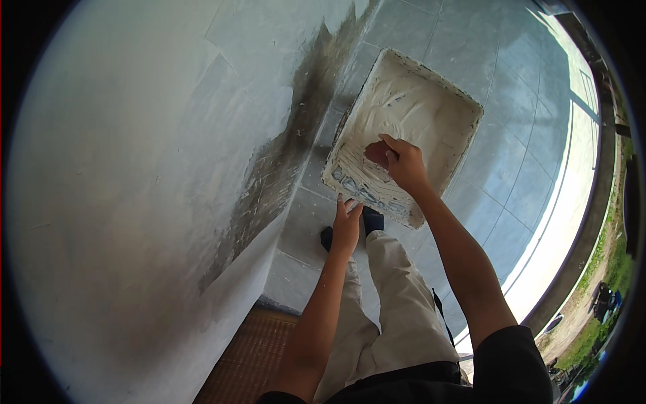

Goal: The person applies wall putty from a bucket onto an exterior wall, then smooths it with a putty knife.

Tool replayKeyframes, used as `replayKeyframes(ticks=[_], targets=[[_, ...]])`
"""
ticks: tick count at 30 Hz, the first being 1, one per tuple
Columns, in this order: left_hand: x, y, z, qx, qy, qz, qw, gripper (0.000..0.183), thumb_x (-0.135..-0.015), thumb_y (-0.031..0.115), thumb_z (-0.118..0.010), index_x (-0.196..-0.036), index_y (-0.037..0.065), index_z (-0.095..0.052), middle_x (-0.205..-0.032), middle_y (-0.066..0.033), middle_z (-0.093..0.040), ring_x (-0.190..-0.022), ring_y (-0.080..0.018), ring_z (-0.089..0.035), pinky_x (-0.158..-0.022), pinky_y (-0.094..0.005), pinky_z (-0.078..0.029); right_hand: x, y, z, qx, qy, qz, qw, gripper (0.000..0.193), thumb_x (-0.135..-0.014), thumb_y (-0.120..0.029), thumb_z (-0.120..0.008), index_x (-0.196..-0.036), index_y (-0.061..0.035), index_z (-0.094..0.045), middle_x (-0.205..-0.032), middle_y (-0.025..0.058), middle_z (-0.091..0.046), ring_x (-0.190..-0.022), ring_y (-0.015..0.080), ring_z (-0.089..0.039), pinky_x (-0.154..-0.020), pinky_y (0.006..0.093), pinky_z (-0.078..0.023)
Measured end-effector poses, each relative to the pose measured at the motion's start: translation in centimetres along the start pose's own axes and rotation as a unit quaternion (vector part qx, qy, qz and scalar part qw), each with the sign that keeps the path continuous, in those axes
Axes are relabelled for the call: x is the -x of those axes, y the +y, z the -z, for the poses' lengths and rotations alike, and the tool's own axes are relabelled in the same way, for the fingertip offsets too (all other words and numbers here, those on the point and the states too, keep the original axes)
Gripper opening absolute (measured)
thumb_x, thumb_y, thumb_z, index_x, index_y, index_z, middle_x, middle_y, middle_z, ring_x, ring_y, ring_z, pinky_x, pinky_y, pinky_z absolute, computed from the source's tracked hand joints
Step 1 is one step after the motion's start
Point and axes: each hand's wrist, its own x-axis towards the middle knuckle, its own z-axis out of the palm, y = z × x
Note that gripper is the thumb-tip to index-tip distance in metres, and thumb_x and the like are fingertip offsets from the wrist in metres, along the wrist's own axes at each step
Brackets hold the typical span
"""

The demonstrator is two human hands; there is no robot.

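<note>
A square tray (465, 131) with a caked rim holds off-white, plaster-like paste (420, 108), spread thick over its far part and scraped thin at the near left. Over this paste my right hand (405, 165) is closed around a flat, dark reddish-brown scraper (378, 154), its blade against the paste. My left hand (346, 219) is at the tray's near-left edge, thumb and fingers on the rim; the underside of that grip is hidden.
On the left rises a wall (134, 168), pale above with a dark, rough strip (296, 138) along its foot. Grey tiles (484, 175) cover the floor. My feet stand just behind the tray. A brown woven mat (252, 350) lies near left; a sunlit ledge (562, 209) runs along the right.
</note>
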Motion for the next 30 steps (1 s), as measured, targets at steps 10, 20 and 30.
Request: replayKeyframes(ticks=[10, 20, 30], targets=[[-0.1, -0.3, -0.3, 0.015, -0.023, 0.023, 0.999, 0.077, -0.096, 0.032, -0.050, -0.154, 0.003, -0.008, -0.147, -0.0181, -0.041, -0.135, -0.0296, -0.042, -0.108, -0.0469, -0.035, -4.2, -0.5, 1.3, 0.010, 0.015, 0.031, 0.999, 0.043, -0.080, 0.005, -0.060, -0.121, -0.0077, -0.064, -0.086, 0.0189, -0.065, -0.079, 0.0366, -0.064, -0.076, 0.0411, -0.050], [0.5, 0.9, -0.2, 0.046, -0.020, 0.030, 0.998, 0.077, -0.097, 0.032, -0.050, -0.154, 0.003, -0.007, -0.148, -0.0195, -0.039, -0.135, -0.0314, -0.041, -0.108, -0.0470, -0.035, -3.6, 0.6, -0.5, 0.013, 0.017, 0.032, 0.999, 0.043, -0.078, 0.005, -0.059, -0.119, -0.0059, -0.065, -0.087, 0.0208, -0.065, -0.080, 0.0384, -0.064, -0.077, 0.0429, -0.050], [1.1, 1.0, -0.1, 0.048, -0.022, 0.032, 0.998, 0.076, -0.096, 0.031, -0.049, -0.154, 0.004, -0.007, -0.149, -0.0186, -0.039, -0.135, -0.0309, -0.041, -0.109, -0.0473, -0.034, -0.5, 0.3, -1.1, 0.020, 0.048, -0.025, 0.998, 0.044, -0.077, 0.005, -0.060, -0.120, -0.0056, -0.066, -0.088, 0.0222, -0.066, -0.082, 0.0387, -0.066, -0.078, 0.0413, -0.051]])
